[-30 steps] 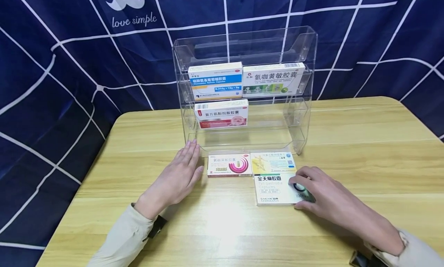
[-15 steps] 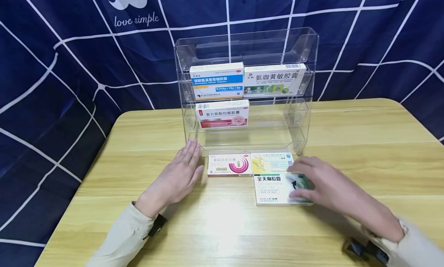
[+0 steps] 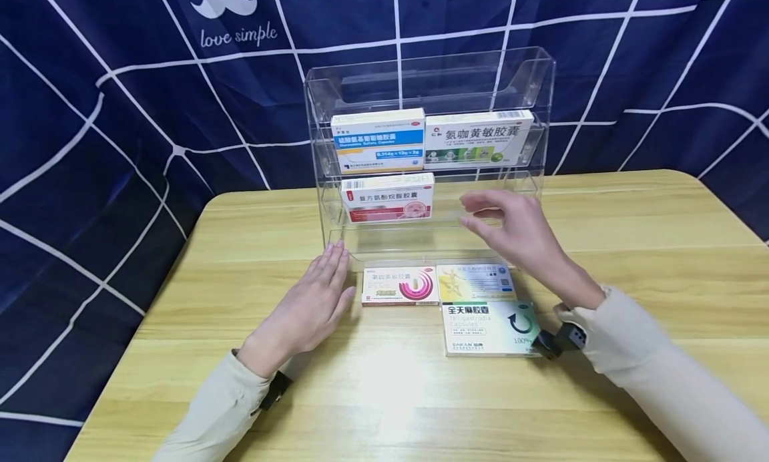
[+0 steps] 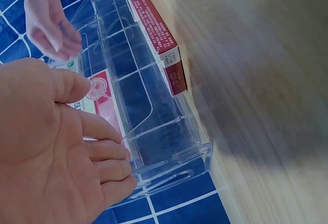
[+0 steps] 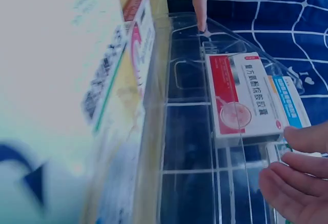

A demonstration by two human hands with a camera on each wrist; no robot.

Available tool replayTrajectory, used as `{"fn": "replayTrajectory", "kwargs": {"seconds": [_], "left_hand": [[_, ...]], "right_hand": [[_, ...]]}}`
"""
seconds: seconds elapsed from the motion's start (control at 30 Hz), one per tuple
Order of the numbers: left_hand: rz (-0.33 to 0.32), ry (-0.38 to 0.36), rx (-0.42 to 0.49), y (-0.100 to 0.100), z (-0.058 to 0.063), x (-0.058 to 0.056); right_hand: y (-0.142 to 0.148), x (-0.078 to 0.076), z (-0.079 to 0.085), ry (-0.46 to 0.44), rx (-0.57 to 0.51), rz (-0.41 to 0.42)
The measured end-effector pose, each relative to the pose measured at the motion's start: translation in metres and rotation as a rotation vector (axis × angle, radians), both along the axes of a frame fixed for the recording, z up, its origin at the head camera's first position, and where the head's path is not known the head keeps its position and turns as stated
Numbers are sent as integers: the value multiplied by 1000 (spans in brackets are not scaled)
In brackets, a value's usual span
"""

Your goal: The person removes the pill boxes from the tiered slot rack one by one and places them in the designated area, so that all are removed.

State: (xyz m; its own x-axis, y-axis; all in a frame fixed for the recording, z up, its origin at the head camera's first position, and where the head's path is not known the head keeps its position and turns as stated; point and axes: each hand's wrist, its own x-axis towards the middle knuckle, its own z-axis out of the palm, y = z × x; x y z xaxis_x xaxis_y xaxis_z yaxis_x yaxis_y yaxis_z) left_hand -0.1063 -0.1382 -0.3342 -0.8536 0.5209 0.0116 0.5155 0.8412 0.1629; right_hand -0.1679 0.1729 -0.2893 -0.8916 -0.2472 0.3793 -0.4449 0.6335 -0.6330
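Observation:
My left hand [image 3: 303,305] lies with straight fingers by the lower left corner of a clear display rack [image 3: 426,60], fingertips at its edge. My right hand [image 3: 510,228] is raised before the rack's lower right part, fingers loosely bent, holding nothing. To its left, a red-and-white medicine box [image 3: 389,201] leans in the middle tier. Above it stand a blue-and-white medicine box [image 3: 378,143] and a green-and-white medicine box [image 3: 471,145]. On the table before the rack lie a pink-ringed medicine box [image 3: 399,286], a yellow-and-white medicine box [image 3: 471,282] and a white-and-green capsule box [image 3: 489,328].
The wooden table [image 3: 360,408] runs back to a dark blue cloth [image 3: 228,101] with white lines behind the rack. A small black device [image 3: 561,340] on the right wrist hangs close over the white-and-green capsule box.
My right hand has left the white-and-green capsule box and risen forward to the rack, without taking anything along. The boxes and my left hand keep their places.

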Motion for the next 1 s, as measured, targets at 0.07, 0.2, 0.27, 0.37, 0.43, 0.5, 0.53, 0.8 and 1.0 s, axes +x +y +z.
{"fn": "replayTrajectory", "kwargs": {"seconds": [0.07, 0.2, 0.27, 0.37, 0.43, 0.5, 0.53, 0.8, 1.0], "left_hand": [[0, 2, -1, 0, 0, 0], [3, -4, 2, 0, 1, 0], [2, -5, 3, 0, 1, 0], [0, -9, 1, -1, 1, 0], [0, -8, 0, -1, 1, 0], [-1, -7, 1, -1, 0, 0], [0, -6, 2, -1, 1, 0], [-2, -2, -6, -2, 1, 1], [-6, 6, 9, -2, 0, 0]], "right_hand": [[-6, -6, 1, -1, -29, -14], [-17, -18, 3, -10, -80, -26], [-22, -23, 3, -17, -106, -26], [-27, -28, 3, -41, -144, -24], [-29, -32, 2, -58, -155, -25], [-32, -34, 1, -79, -166, -30], [-34, -35, 0, -88, -169, -34], [-44, -39, -2, -120, -198, -61], [-48, -39, -2, -95, -192, -58]]}}
